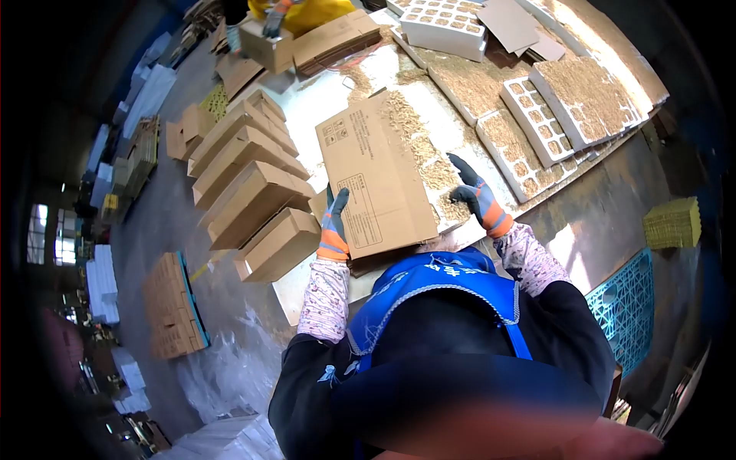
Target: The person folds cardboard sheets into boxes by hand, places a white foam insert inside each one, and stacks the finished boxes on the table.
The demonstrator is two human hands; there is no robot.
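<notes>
A printed brown cardboard box [377,180] lies tilted on the white tabletop in front of me. From its right side shows a white foam tray [432,170] covered with light-brown shavings. My left hand [334,221], in a dark and orange glove, is closed on the box's left edge, thumb on the printed face. My right hand [480,201], gloved alike, grips the tray's right edge with thumb and forefinger apart; its other fingers are partly hidden. How far the tray sits inside the box cannot be seen.
Several open cardboard boxes [257,195] stand in a row on the left. Foam trays with shavings [586,103] fill the table's right side. Across the table, another person's gloved hand [274,19] touches a box. A blue plastic pallet [625,314] is at lower right.
</notes>
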